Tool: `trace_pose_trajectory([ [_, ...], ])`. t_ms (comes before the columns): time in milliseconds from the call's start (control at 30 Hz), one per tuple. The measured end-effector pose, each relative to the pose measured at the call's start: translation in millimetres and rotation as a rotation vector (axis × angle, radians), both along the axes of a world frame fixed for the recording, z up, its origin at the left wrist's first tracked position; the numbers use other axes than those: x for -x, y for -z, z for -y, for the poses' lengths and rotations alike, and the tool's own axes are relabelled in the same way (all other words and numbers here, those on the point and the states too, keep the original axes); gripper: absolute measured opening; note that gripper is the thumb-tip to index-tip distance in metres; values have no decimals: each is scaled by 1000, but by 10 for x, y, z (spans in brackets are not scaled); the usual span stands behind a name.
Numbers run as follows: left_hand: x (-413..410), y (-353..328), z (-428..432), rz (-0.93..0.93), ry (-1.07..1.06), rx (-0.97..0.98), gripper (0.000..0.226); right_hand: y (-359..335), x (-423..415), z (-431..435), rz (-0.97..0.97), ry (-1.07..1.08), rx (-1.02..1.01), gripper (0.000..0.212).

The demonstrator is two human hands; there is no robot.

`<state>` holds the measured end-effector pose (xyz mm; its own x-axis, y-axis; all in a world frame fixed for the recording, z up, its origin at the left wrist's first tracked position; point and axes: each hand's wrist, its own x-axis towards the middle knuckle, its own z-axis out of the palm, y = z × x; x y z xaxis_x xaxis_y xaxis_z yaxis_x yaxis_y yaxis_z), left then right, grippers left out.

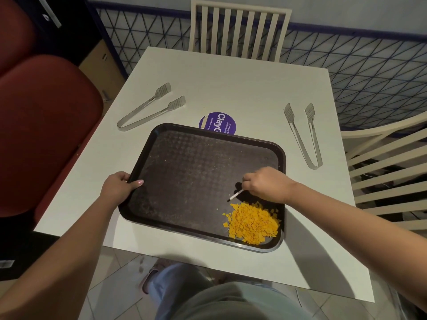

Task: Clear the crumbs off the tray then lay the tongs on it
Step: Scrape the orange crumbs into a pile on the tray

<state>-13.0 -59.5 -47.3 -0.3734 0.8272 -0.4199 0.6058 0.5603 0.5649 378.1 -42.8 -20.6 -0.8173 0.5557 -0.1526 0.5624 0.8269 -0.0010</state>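
the tray (203, 181) looks like dark plastic, its floor a matt pebbled grid, its rim smoother with a faint sheen. the crumbs (253, 222) heaped in its near right corner are dry, flaky, matt orange bits. both pairs of tongs, near the tabletop's left edge (147, 109) and right edge (305, 135), look like clear, glossy plastic with ridged tips. the tabletop (242, 88) is smooth, matt white. the round sticker (221, 123) looks like glossy printed paper.
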Motion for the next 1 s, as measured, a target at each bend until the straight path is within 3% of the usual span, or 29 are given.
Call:
trace_pose_trajectory([
  [133,5,8,-6,2,-5,-2,31,153,-36,29,-24,179,-17,12],
  [300,26,23,-6,7,-12,-8,31,198,151,114,-15,226,-39,8],
  [433,15,11,0,5,-14,-1,31,158,328,160,-20,113,-47,19],
  [633,-16,-13,16,4,-35,2,31,110,387,302,9,-126,-52,20],
  [767,-15,-24,22,-21,-37,1,38,82,340,362,-2,-160,-36,21],
  [833,-28,-31,30,-34,-33,3,39,116,301,380,-37,-83,27,24],
  [1000,-58,-93,5,-105,16,61,40,134,60,432,-306,367,159,27],
])
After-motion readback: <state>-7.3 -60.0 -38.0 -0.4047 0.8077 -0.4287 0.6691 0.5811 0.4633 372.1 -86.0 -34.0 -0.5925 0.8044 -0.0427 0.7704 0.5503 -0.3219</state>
